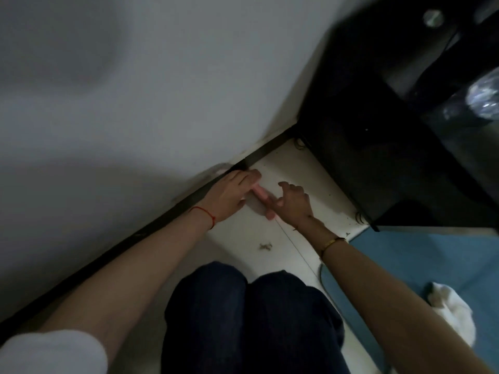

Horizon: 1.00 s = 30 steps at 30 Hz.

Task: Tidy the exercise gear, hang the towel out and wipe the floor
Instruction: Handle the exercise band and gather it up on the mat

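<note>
— What have you got down there?
— My left hand (232, 193) and right hand (294, 205) are both on a pink bar-shaped thing (72, 192), low on the white floor (291, 168) by the dark skirting (151, 225).
— Anything near?
— A dust clump (265, 246) near my knees (251, 314), blue mat (421, 255) right, white cloth (453, 317) on it.

A home room — white tiled floor (297, 168), dark skirting (151, 225), blue mat (421, 260).
</note>
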### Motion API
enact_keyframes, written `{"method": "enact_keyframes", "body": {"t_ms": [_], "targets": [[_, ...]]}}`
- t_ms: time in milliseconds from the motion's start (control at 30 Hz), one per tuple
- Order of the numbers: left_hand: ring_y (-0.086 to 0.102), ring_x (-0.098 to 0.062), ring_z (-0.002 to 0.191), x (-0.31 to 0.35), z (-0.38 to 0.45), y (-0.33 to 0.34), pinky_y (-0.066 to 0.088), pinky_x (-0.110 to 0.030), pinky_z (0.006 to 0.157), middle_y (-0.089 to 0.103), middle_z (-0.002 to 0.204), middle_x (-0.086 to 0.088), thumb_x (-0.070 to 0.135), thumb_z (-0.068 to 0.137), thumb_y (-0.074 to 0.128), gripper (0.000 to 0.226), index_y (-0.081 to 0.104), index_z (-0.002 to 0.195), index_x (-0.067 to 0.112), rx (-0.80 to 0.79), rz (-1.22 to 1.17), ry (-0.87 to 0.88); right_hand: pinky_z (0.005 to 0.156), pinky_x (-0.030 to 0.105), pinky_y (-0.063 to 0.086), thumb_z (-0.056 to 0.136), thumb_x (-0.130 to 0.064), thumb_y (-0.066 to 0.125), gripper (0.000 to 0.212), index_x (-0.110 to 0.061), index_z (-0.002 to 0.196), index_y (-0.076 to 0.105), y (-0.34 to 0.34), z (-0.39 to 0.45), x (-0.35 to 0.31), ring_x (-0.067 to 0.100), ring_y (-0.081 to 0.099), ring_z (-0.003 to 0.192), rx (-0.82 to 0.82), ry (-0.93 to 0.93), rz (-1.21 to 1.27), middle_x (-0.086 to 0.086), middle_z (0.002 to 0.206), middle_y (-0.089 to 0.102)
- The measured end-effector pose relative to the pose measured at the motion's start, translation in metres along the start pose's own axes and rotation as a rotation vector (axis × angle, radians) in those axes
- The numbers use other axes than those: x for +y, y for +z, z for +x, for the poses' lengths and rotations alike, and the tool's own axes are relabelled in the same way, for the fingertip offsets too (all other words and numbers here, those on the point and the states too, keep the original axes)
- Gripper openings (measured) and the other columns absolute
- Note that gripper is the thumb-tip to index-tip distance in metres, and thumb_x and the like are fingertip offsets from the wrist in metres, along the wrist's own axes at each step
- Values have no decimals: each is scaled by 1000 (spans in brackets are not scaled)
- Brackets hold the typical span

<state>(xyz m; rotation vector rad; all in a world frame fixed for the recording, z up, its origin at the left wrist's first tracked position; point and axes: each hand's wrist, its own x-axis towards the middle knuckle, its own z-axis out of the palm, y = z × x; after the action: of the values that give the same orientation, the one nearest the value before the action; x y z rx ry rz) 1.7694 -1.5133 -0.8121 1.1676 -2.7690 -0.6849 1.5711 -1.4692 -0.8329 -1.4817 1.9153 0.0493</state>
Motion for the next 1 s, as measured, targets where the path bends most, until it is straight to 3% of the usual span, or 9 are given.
{"method": "enact_keyframes", "body": {"t_ms": [133, 233, 700, 1000], "targets": [[46, -32, 130, 59, -30, -92, 36, -40, 111, 48, 142, -16, 14, 86, 70, 66, 40, 144, 6, -43, -51, -229, 102, 41, 37, 90, -48, 53, 60, -16, 140, 41, -83, -74, -28, 30, 42, 124, 12, -16, 30, 12, 134, 52], [46, -28, 129, 104, -53, -166, 35, -37, 110, 48, 142, -13, 19, 89, 66, 62, 40, 145, 8, 8, -66, -336, 106, 43, 32, 90, -44, 55, 59, -18, 141, 39, -149, -137, -50, 30, 38, 130, 41, -27, 10, 10, 139, 48], [45, -25, 132, 320, -166, -484, 36, -39, 113, 48, 144, -9, 25, 92, 63, 58, 43, 144, 10, 118, -90, -371, 110, 41, 28, 88, -34, 61, 58, -19, 140, 41, -429, -431, -127, 26, 34, 133, 309, -128, 40, 6, 139, 47], [43, -20, 130, 389, -203, -570, 33, -29, 108, 52, 140, -6, 23, 93, 63, 52, 47, 141, 13, 235, -186, -281, 106, 38, 31, 86, -33, 65, 57, -21, 138, 46, -475, -542, -148, 22, 36, 129, 478, -132, 66, 1, 135, 50]]}}
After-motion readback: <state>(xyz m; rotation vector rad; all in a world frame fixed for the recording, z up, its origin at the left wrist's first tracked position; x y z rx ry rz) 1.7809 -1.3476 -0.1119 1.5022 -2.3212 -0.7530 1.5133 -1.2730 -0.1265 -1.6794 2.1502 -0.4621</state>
